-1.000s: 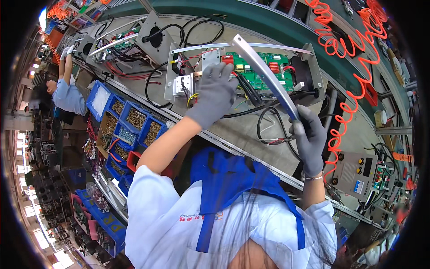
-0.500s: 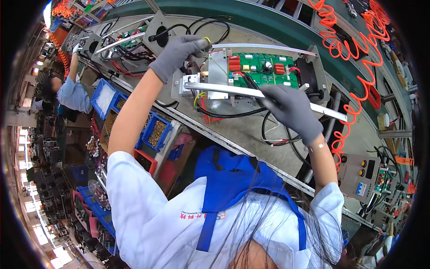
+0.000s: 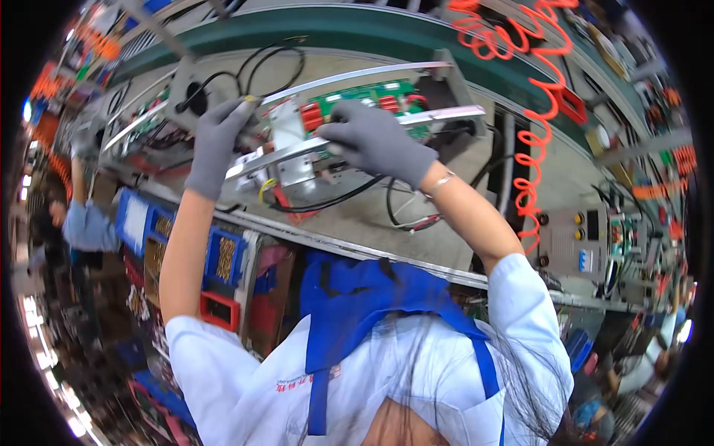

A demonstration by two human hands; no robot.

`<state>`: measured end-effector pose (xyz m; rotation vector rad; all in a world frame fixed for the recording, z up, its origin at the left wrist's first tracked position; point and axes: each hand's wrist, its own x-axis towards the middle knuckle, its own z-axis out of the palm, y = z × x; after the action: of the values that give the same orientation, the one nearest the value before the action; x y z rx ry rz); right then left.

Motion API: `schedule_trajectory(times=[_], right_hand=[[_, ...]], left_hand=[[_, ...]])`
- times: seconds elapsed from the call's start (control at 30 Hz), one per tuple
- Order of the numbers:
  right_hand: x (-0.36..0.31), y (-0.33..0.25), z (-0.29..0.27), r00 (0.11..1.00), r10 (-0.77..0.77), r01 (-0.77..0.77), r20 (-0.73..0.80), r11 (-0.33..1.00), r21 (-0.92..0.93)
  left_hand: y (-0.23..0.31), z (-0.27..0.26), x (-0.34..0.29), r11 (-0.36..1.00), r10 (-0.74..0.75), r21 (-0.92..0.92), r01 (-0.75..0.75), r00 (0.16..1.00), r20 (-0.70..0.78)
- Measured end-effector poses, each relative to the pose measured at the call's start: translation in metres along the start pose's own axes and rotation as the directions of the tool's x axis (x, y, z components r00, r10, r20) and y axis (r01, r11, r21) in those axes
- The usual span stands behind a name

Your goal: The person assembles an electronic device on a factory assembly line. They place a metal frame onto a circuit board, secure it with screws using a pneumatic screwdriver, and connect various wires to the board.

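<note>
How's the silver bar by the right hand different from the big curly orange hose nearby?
The silver bar looks straight; the orange hose winds in coils. The silver bar is shiny grey, the orange hose bright orange-red. The right hand grips the silver bar; neither hand touches the orange hose. Both are long and thin.

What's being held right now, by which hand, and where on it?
Right hand: silver metal bar, gripped near the middle of its length. Left hand: cannot tell whether its fingers hold anything.
</note>
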<state>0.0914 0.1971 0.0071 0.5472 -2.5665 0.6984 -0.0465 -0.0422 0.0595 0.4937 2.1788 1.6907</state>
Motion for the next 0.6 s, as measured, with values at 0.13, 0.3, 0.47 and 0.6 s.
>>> schedule_trajectory(times=[0.13,0.3,0.47,0.6], right_hand=[[-0.004,0.010,0.007,0.995,-0.063,0.058,-0.072,0.996,-0.069],[-0.007,0.009,0.009,0.990,-0.065,0.046,-0.126,0.988,-0.145],[-0.015,0.015,0.021,0.982,-0.049,0.032,-0.184,0.995,-0.096],[-0.011,0.017,0.020,0.985,-0.074,0.062,-0.155,0.995,-0.083]], left_hand=[[-0.009,0.003,0.000,0.999,0.030,-0.014,-0.029,0.998,0.064],[-0.016,0.006,-0.010,0.996,0.088,0.025,-0.088,0.996,-0.005],[-0.015,0.005,-0.040,0.986,0.152,0.081,-0.148,0.987,-0.046],[-0.021,0.013,-0.080,0.979,0.190,0.106,-0.172,0.963,-0.189]])
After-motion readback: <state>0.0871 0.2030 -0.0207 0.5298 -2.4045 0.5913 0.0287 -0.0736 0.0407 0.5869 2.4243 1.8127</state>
